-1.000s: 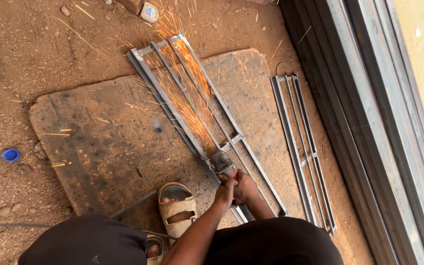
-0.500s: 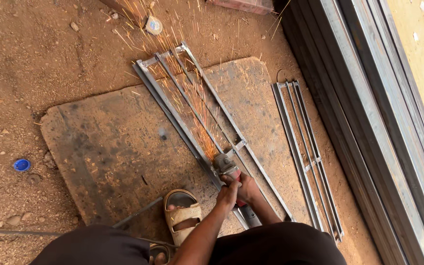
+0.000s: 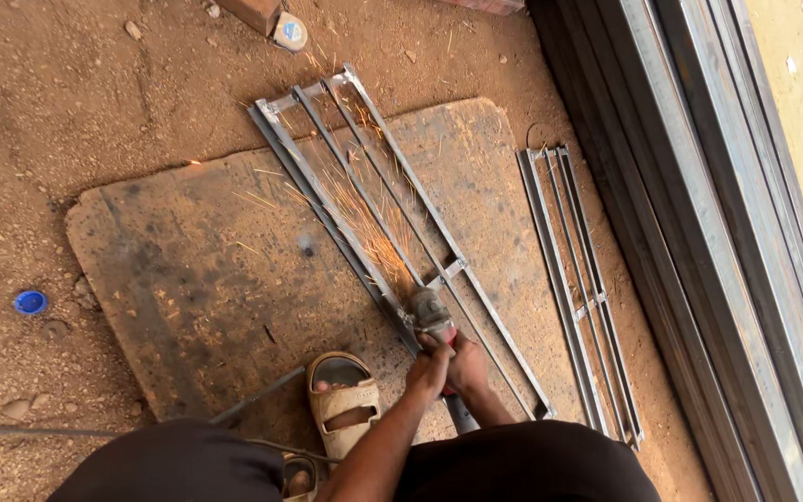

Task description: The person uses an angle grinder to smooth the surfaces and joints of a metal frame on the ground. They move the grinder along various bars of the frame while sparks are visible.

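Observation:
A long narrow metal frame (image 3: 364,177) of thin bars lies slantwise on a flat rusty steel plate (image 3: 197,279) on the dirt floor. My left hand (image 3: 427,364) and my right hand (image 3: 468,365) both grip an angle grinder (image 3: 431,312), whose disc touches the frame near a small cross piece. Orange sparks (image 3: 364,223) fly away from me along the bars. My sandalled foot (image 3: 343,402) rests on the plate's near edge, just left of the hands.
A second similar metal frame (image 3: 580,288) lies on the dirt to the right. Long steel sections (image 3: 699,232) run along the right side. A blue cap (image 3: 31,301) sits at the left. A cable (image 3: 67,432) crosses the near floor.
The view has shifted slightly. My hands and the grinder stay at the same spot on the frame, and the spray of sparks is thinner now.

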